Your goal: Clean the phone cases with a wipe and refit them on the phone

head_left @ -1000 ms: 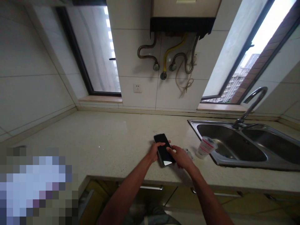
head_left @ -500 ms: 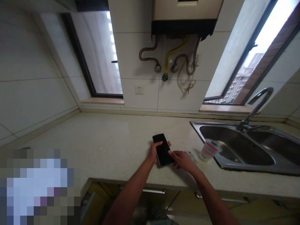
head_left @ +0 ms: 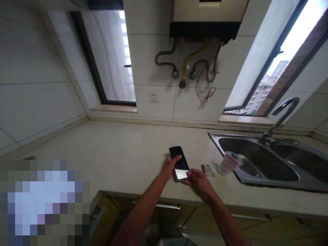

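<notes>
A smartphone [head_left: 181, 164] is held above the pale countertop [head_left: 128, 153], its screen dark at the top with a bright white band near the bottom. My left hand [head_left: 169, 167] grips its left side, the thumb lying over the screen. At the lower right corner, my right hand [head_left: 199, 181] is closed on the phone's edge, thumb at the bottom of the screen and fingers partly underneath. To the right of that hand lies a small crumpled clear packet [head_left: 208, 170]. Beside it stands a clear plastic cup [head_left: 229, 163] with red bands, near the sink.
A double steel sink [head_left: 241, 179] with a curved faucet [head_left: 284, 106] is set into the counter at right. A water heater [head_left: 208, 15] with pipes hangs on the tiled wall. Drawers with metal handles [head_left: 167, 206] are below the counter edge. A pixelated patch covers the lower left.
A white band has appeared at the bottom of the phone's dark screen. My right hand has moved lower along the phone, uncovering more of the packet. The view has shifted slightly.
</notes>
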`<move>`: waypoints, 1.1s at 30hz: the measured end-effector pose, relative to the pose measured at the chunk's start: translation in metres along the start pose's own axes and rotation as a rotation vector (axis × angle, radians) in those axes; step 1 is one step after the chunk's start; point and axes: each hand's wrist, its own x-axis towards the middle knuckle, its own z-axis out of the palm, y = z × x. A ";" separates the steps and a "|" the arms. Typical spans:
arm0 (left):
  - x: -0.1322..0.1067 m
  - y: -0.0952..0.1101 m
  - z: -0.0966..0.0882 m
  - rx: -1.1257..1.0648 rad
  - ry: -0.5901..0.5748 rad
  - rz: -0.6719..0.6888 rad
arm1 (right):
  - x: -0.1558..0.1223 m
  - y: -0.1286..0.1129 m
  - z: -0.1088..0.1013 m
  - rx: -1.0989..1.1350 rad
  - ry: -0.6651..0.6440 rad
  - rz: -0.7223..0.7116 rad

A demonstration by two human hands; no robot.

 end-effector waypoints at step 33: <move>-0.054 0.042 -0.053 0.508 0.061 -0.149 | -0.007 0.015 0.003 -0.390 0.044 -0.166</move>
